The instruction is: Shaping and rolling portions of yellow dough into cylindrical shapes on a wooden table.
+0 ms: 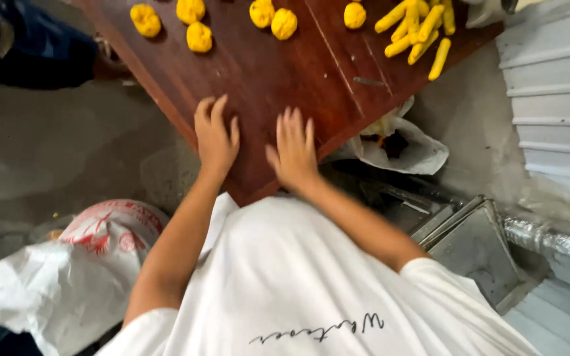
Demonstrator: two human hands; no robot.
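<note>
Near the tabletop (265, 72) corner, both hands, left hand (216, 135) and right hand (293, 150), are laid flat and empty, fingers spread, with dough balls (199, 37) lying well ahead, nearer the left hand.

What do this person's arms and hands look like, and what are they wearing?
Both arms are bare from the short sleeves of a white T-shirt down. The left hand and right hand are bare too: no gloves, rings, watch or bracelets show. The shirt carries a line of dark cursive script.
</note>
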